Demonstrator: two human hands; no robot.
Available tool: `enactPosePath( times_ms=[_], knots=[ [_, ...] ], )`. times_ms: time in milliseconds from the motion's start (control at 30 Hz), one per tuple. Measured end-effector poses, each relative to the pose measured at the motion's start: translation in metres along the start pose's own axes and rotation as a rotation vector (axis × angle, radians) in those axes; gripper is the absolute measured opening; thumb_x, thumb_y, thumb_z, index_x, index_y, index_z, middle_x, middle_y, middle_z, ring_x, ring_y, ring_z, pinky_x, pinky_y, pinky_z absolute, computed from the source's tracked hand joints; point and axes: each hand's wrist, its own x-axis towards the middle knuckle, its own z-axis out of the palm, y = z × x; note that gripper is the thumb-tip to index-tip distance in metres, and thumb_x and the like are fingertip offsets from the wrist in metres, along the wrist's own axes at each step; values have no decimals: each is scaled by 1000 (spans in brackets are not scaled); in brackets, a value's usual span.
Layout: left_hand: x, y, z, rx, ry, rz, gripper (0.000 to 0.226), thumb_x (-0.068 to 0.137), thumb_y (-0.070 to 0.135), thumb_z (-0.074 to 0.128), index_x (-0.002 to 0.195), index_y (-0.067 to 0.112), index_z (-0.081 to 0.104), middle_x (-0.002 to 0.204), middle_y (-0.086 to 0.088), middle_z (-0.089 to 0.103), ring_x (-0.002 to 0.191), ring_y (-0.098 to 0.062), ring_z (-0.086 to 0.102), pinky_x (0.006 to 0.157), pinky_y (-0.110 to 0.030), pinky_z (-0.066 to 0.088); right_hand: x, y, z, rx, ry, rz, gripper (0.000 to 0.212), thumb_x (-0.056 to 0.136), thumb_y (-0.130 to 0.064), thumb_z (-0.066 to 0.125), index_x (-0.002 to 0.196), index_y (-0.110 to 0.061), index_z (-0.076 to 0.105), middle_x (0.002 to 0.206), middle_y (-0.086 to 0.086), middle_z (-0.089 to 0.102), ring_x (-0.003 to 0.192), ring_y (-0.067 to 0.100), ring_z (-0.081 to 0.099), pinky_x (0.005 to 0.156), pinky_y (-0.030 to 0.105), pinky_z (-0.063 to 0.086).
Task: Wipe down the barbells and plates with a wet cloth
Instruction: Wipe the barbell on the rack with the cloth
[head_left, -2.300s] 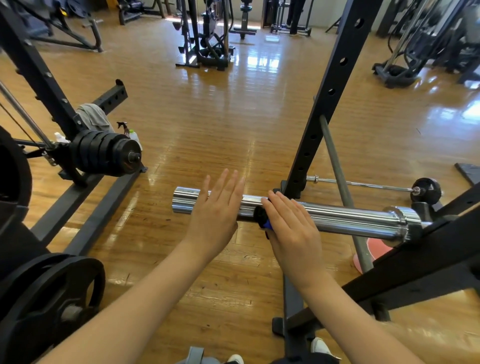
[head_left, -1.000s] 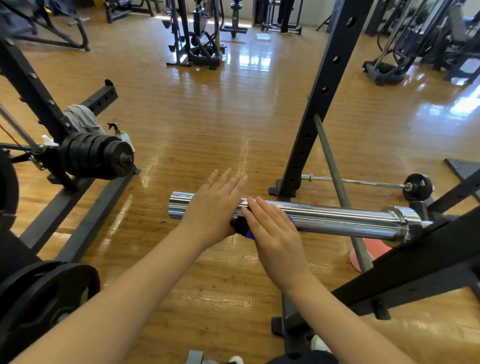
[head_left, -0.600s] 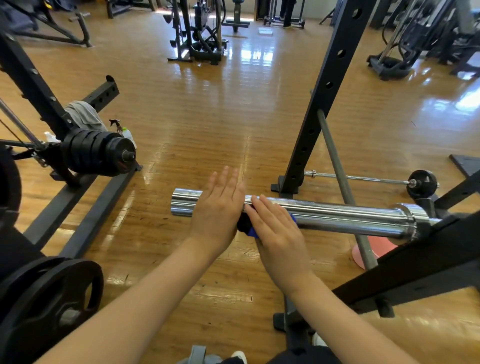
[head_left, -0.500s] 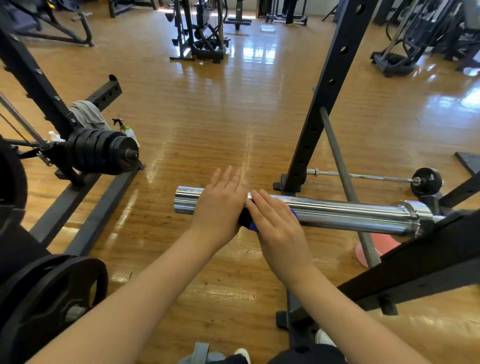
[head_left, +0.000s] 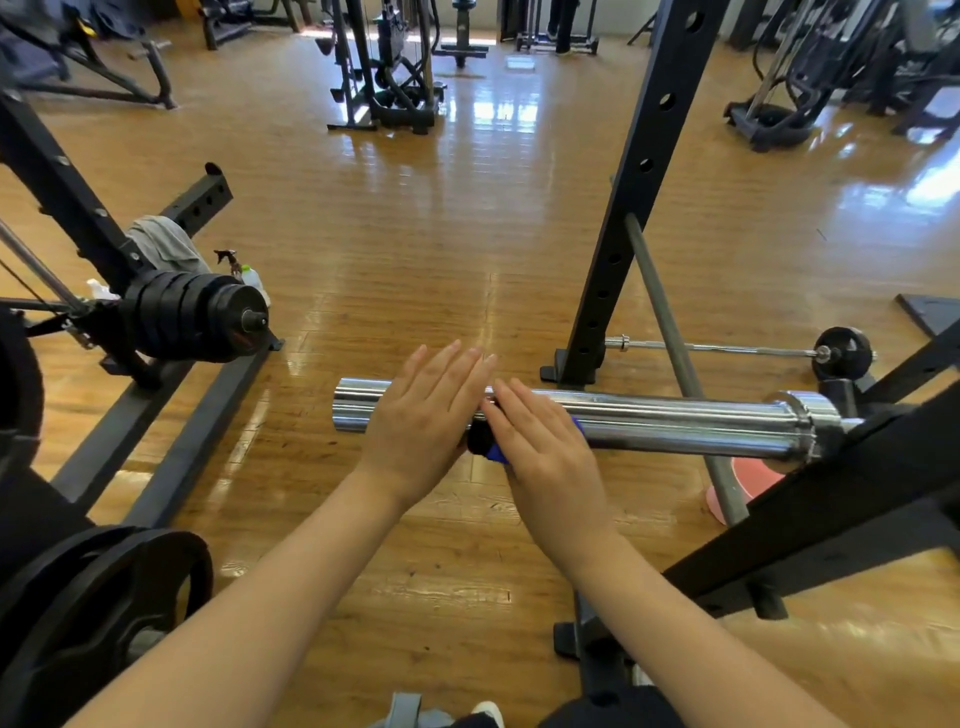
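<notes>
Your left hand (head_left: 421, 421) lies flat on the chrome barbell sleeve (head_left: 675, 423) with its fingers straight, holding nothing; I judge it steadies the sleeve so it does not spin under the wipe. Your right hand (head_left: 540, 447) sits just beside it on the collar side, fingers also straight, pressing a blue cloth (head_left: 493, 451) onto the sleeve rather than gripping it. A flat palm probably spreads the cloth over more of the curve. Only a dark blue edge of the cloth shows, below the sleeve between your hands and again at the far side of your right hand; whether it is wet cannot be told. The sleeve is bright, mirror-like and ridged along its length, bare of plates, its free end just left of your left hand and its collar (head_left: 800, 423) meeting the black rack (head_left: 883, 467) to the right.
</notes>
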Motion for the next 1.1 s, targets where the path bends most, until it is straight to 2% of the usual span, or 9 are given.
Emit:
enactPosePath(
  times_ms=[100, 267, 467, 533, 633, 800, 900, 1000, 1100],
  knots=[
    [0, 1, 4, 75, 5, -6, 57, 79, 7, 69, 132, 5, 46, 129, -15, 58, 121, -30, 55, 109, -46, 29, -13, 19, -1, -3, 21, -8, 46, 85, 3, 51, 130, -5, 52, 135, 13, 52, 129, 23, 43, 113, 36, 28],
    [7, 6, -6, 90, -194, -59, 78, 51, 5, 89, 123, -1, 59, 123, -19, 61, 116, -35, 57, 104, -50, 29, -23, 32, -20, -12, 54, 126, 62, 66, 12, 76, 124, -1, 57, 128, 15, 58, 124, 27, 51, 106, 44, 37],
    [38, -1, -27, 69, -619, -50, 88, 89, 33, 58, 152, 13, 0, 160, -3, 4, 147, -18, 0, 116, -37, -4, 2, 0, -4, 48, -19, 53, 58, 65, 14, 76, 120, 2, 61, 125, 18, 61, 119, 31, 56, 102, 45, 43],
    [29, 2, -26, 79, -529, -77, 89, 86, 31, 62, 151, 8, 5, 159, -8, 9, 146, -23, 5, 117, -43, 0, 6, -3, 1, 47, -35, 46, 59, 66, 14, 75, 121, 1, 61, 126, 16, 60, 120, 30, 55, 102, 44, 43],
    [7, 10, -17, 69, -289, -101, 89, 57, 12, 85, 135, -3, 45, 138, -20, 49, 130, -36, 44, 107, -52, 29, -1, 7, -3, 25, -30, 37, 58, 68, 13, 74, 123, -1, 60, 128, 15, 59, 122, 28, 54, 104, 41, 40],
    [4, 17, -10, 48, -198, -101, 75, 59, 4, 85, 127, -3, 55, 129, -21, 56, 124, -37, 50, 105, -49, 29, -16, 23, -17, 9, -5, 86, 62, 64, 15, 76, 122, 0, 59, 127, 16, 59, 121, 30, 53, 98, 50, 45],
    [8, 16, -15, 46, -279, -126, 75, 62, 5, 83, 130, -1, 52, 137, -21, 49, 130, -36, 44, 109, -43, 23, -14, 18, -17, 24, 5, 136, 64, 62, 15, 77, 122, 1, 59, 126, 17, 59, 120, 31, 53, 100, 50, 42],
    [22, 7, -20, -16, -444, -79, 78, 86, 18, 64, 149, 10, 19, 158, -10, 14, 146, -24, 10, 116, -33, 2, -5, 4, -8, 34, 2, 108, 62, 65, 11, 77, 123, 1, 59, 127, 17, 59, 121, 29, 53, 106, 43, 36],
    [37, -1, -29, -132, -580, -89, 78, 88, 27, 59, 151, 16, 14, 159, -3, 11, 146, -17, 8, 116, -30, 4, 3, -2, 0, 48, 7, 64, 58, 67, 9, 77, 122, 0, 60, 127, 16, 59, 122, 28, 53, 107, 42, 35]
  ],
)
